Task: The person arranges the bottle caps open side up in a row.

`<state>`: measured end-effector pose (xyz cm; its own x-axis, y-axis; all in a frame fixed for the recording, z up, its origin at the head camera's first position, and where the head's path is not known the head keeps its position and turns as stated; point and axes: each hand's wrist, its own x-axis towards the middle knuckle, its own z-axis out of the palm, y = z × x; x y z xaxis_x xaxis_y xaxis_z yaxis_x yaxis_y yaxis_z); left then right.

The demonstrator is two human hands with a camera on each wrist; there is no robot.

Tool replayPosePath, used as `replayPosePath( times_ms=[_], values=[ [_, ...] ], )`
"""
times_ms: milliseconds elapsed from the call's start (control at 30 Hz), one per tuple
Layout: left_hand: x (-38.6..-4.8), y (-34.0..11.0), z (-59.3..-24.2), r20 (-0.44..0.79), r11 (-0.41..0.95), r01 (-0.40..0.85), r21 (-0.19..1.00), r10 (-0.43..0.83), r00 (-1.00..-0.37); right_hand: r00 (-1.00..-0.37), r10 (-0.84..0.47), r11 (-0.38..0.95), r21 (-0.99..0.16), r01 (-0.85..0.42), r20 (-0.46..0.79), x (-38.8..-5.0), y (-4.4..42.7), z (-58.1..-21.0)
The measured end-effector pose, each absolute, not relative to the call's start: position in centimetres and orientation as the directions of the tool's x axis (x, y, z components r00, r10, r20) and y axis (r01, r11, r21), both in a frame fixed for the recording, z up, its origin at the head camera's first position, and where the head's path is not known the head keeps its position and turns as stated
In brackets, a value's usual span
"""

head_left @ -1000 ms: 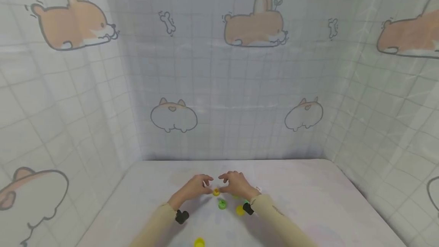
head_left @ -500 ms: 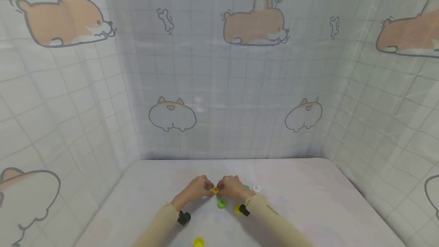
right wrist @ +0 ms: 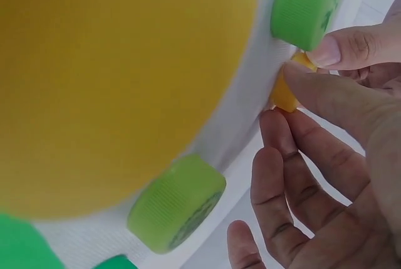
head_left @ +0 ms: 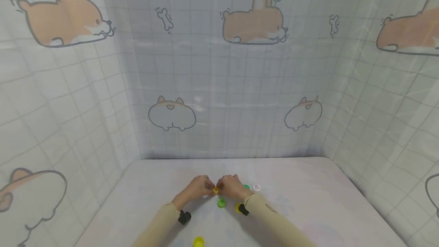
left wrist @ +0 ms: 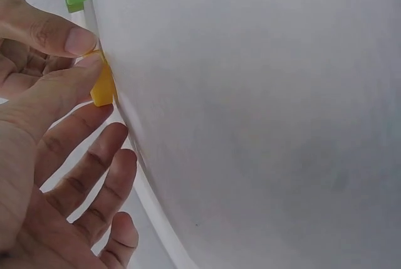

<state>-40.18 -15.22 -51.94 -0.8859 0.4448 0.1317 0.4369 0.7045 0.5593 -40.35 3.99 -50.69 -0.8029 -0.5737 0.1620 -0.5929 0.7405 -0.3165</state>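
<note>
Between my two hands, just above the white tabletop, is a small yellow-orange bottle cap (head_left: 215, 190). My left hand (head_left: 198, 186) pinches it from the left with thumb and index finger; the remaining fingers spread loosely below. From the other side my right hand (head_left: 230, 186) pinches the same cap (right wrist: 286, 93), its thumb close to the left thumb. Fingers cover much of the cap in both wrist views, so its marking is hidden. A green bottle cap (head_left: 221, 202) with a dark mark lies on the table just nearer than the hands.
Near the right wrist lie a yellow cap (head_left: 238, 207), partly behind the black wrist camera (head_left: 244, 209), a green cap (head_left: 246, 187) and a white cap (head_left: 256, 188). Another yellow cap (head_left: 198, 242) lies at the front edge of view. Patterned curtains (head_left: 236, 79) surround the table.
A second ago the hands were apart around the yellow-orange cap on the table. They closed in, and both now pinch it, tilted up. The last half second shows little movement.
</note>
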Motion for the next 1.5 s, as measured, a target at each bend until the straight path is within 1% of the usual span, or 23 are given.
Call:
replayPosePath(
  times_ms=[333, 467, 567, 700, 867, 1033, 1233, 1333, 1500],
  values=[
    [-39.4, -14.9, -50.8, 0.093, 0.663, 0.401, 0.632, 0.448, -0.889, -0.814, -0.564, 0.717, -0.406, -0.566, 0.139, -40.3, 4.6, -50.3],
    [-39.1, -14.7, -50.6, 0.076, 0.653, 0.384, 0.652, 0.447, -0.891, -0.81, -0.569, 0.692, -0.45, -0.565, 0.143, -40.3, 4.9, -50.2],
    [-39.0, -14.6, -50.4, 0.089, 0.652, 0.391, 0.65, 0.445, -0.891, -0.804, -0.575, 0.66, -0.495, -0.565, 0.15, -40.2, 5.3, -50.0],
    [-38.7, -14.6, -49.9, 0.147, 0.625, 0.427, 0.654, 0.448, -0.882, -0.796, -0.579, 0.621, -0.539, -0.569, 0.173, -39.9, 5.7, -49.4],
    [-38.3, -14.4, -49.3, 0.197, 0.576, 0.441, 0.688, 0.437, -0.877, -0.801, -0.565, 0.613, -0.55, -0.568, 0.198, -39.8, 6.1, -48.8],
    [-37.9, -14.3, -48.5, 0.235, 0.56, 0.454, 0.693, 0.42, -0.877, -0.798, -0.556, 0.592, -0.565, -0.575, 0.231, -39.6, 6.3, -48.2],
    [-37.5, -14.6, -47.5, 0.282, 0.525, 0.462, 0.715, 0.388, -0.878, -0.767, -0.545, 0.535, -0.563, -0.63, 0.34, -39.1, 6.6, -47.2],
    [-37.4, -14.7, -47.1, 0.272, 0.481, 0.434, 0.762, 0.371, -0.888, -0.756, -0.535, 0.515, -0.564, -0.646, 0.378, -38.9, 6.7, -46.8],
    [-37.4, -14.8, -47.1, 0.221, 0.434, 0.367, 0.822, 0.351, -0.91, -0.759, -0.534, 0.482, -0.603, -0.636, 0.372, -38.8, 6.7, -46.7]
  ],
)
